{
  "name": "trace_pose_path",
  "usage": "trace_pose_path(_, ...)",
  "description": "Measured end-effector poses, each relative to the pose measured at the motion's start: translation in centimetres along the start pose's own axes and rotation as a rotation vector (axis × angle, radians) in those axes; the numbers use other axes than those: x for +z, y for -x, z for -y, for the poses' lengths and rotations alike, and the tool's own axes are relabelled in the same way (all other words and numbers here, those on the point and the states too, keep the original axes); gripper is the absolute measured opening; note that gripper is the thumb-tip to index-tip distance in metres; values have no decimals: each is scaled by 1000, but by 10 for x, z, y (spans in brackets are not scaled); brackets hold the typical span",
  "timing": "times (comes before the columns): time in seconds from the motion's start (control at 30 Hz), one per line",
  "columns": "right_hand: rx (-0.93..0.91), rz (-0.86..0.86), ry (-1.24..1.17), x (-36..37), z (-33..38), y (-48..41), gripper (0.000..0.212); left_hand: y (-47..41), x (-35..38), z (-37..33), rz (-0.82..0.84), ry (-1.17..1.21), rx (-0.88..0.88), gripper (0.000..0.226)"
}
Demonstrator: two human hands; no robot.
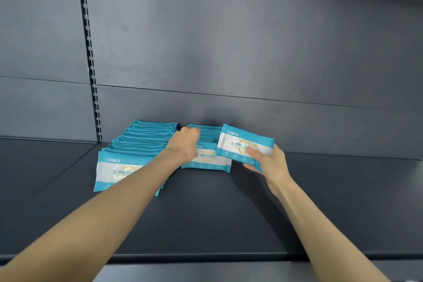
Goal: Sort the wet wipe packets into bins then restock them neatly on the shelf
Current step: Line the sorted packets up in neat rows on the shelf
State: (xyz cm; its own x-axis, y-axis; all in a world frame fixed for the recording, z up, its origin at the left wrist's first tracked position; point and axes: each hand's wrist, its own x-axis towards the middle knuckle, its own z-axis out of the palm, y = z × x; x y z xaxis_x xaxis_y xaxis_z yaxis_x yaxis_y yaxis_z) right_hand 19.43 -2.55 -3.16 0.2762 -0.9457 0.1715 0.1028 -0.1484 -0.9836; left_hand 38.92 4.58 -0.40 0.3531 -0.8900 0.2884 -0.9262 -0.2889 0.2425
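Where the slotted upright (89, 52) meets the dark shelf (206, 213), we see a long row (137, 144) of teal-and-white wet wipe packets standing on edge. Next, the left hand (186, 142) curls its fingers over the top of a shorter second row (208, 158). Just right, the right hand (272, 162) pinches one packet (242, 142), thumb in front, raised beside that row.

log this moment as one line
step: restock | left hand: holds second row | right hand: pinches packet beside it | first row: on shelf
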Motion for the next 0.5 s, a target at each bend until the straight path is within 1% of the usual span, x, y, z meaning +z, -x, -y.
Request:
trace_pose_path(0.13, 3, 19, 28, 0, -2, -4, 30, -3, -1, 2, 11, -108, -15, 39)
trace_pose_path(0.23, -3, 55, 36, 2, -4, -5, 25, -2, -2, -1, 6, -165, 12, 57)
trace_pose_path(0.27, -2, 66, 35, 3, -5, -6, 24, -2, -4, 0, -5, -186, 28, 59)
trace_pose_path(0.33, -11, 76, 66, 4, -8, -9, 25, -5, -13, 4, -19, -188, 76, 58)
trace_pose_path(0.4, -27, 97, 126, 9, -9, -11, 27, -8, -22, 12, 41, -130, 132, 60)
trace_pose_path(0.5, -47, 159, 200, 26, -14, -13, 25, -9, -30, 22, 189, -149, 213, 79)
